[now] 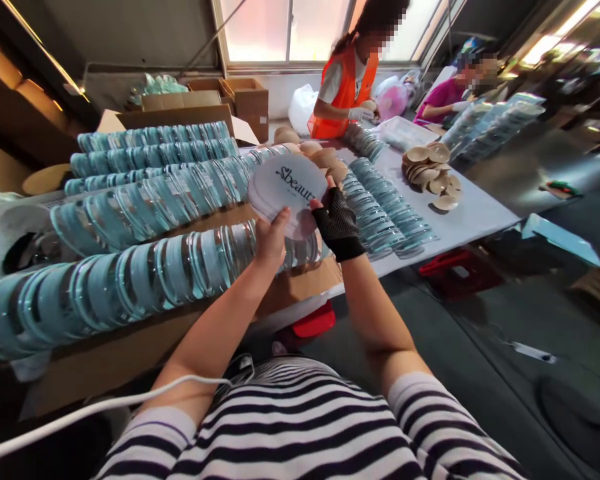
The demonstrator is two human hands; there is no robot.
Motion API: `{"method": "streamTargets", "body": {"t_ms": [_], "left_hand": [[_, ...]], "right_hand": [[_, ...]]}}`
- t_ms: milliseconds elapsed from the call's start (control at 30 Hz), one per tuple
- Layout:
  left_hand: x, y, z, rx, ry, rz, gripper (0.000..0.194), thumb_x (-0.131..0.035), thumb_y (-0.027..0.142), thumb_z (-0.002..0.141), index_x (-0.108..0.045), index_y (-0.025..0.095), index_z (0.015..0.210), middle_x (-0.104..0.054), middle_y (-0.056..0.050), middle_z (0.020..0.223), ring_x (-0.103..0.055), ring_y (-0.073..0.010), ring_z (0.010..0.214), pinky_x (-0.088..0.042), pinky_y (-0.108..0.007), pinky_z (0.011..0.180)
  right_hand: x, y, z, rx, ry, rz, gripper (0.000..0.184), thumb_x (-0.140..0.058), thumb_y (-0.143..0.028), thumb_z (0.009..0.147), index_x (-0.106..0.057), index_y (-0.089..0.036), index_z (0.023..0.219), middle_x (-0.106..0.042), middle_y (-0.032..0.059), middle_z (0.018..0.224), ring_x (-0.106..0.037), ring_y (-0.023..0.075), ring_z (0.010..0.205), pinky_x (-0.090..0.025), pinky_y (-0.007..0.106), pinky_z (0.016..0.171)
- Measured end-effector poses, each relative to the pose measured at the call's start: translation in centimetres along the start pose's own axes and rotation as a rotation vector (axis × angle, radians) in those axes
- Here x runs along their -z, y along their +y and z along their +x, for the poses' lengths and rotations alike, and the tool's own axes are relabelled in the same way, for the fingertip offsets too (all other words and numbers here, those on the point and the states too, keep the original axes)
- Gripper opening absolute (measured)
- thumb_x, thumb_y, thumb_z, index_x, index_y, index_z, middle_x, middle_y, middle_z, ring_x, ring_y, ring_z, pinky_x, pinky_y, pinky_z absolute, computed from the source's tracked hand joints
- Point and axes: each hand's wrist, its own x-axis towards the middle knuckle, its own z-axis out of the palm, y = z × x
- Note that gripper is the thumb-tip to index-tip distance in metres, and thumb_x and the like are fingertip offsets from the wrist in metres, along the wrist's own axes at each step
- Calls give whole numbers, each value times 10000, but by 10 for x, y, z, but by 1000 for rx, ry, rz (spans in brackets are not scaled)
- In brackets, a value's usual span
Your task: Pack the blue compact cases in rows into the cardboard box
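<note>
- Head view: the stack of round white discs (283, 180) is held up in front of the person, above the rows of clear, bluish round pieces (140, 217); the printed word "beaut…" faces up on it, its end hard to read.
- The left hand (271, 239), bare, grasps the stack at its lower edge, with the thumb laid on the face.
- The right hand (337, 217), in a black fingerless mesh glove, grasps the right edge, the thumb also on top.
- By my judgement, the stack is light and rather stiff; its smooth face may be slippery, and the discs could slide over each other.
- So it seems best to hold it by the rim, from two sides, and not to rub the print.
- About containers: the white tray (400, 141) on the table (465, 217) has pale, clear contents, too small to tell.
- The brown carton (254, 100) stands at the back, beside the window wall; its inside I cannot see.
- Tan, shallow bowl-like pieces (427, 172) lie in a loose heap on the table, not in any container.
</note>
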Motion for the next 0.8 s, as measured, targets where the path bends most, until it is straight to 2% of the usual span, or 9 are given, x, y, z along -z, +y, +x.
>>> {"method": "streamTargets", "body": {"t_ms": [100,200,300,400,467,567,633,700,800], "left_hand": [[9,10,-11,7,34,34,205,-699,118,737,-701,162,938,-757,-24,900,-706,-171,873,-558,-311,873],[15,19,-19,86,49,80,142,-689,107,736,-706,184,854,-751,-10,829,-705,-174,800,-567,-317,813],[15,31,-25,179,13,56,128,-679,103,751,-712,201,826,-753,-4,821,-706,-169,797,-564,-315,817],[15,43,-19,164,-74,-18,179,-709,98,738,-724,198,885,-760,-17,867,-710,-168,847,-561,-315,873],[17,49,-7,139,-40,-52,259,-714,102,748,-719,196,990,-763,-31,925,-712,-171,901,-560,-324,908],[24,52,15,149,87,-84,375,-668,92,797,-669,195,1157,-748,-59,1078,-703,-174,995,-555,-341,944],[29,52,24,167,107,-124,413,-631,80,821,-638,190,1219,-723,-81,1162,-696,-184,1033,-557,-362,950],[32,51,26,169,92,-146,436,-625,78,823,-625,187,1246,-706,-95,1204,-694,-195,1052,-558,-373,951],[34,48,24,153,94,-122,451,-634,82,817,-620,182,1257,-706,-98,1201,-694,-185,1044,-556,-349,948]], "right_hand": [[4,-27,-7,78,75,-135,680,-464,-450,933,-364,-79,1494,-352,214,1554,-278,324,1475,-335,534,1151],[0,-49,-24,95,68,-142,562,-424,-425,951,-481,-125,1422,-488,189,1457,-404,321,1397,-389,518,1108],[-2,-49,-37,-133,126,-114,485,-312,-412,986,-622,-133,1232,-668,183,1153,-629,286,1106,-516,439,937],[16,-33,-61,-397,382,-180,573,-263,-501,981,-637,-95,1136,-677,210,1002,-666,301,937,-543,434,797],[35,-27,-90,-418,422,-236,584,-296,-550,962,-646,-98,1082,-679,205,905,-666,306,837,-537,420,702],[51,-31,-138,-268,156,-266,481,-387,-513,940,-677,-134,1004,-688,150,764,-649,258,672,-503,344,604],[46,-42,-155,-192,-31,-280,427,-386,-445,948,-688,-151,1017,-708,122,756,-651,222,642,-483,294,593],[30,-55,-153,-198,-155,-318,417,-365,-399,963,-685,-152,1067,-733,120,818,-672,207,682,-471,268,614],[2,-70,-122,-237,-327,-377,407,-350,-360,988,-645,-155,1180,-745,131,927,-700,209,800,-455,258,660]]}}
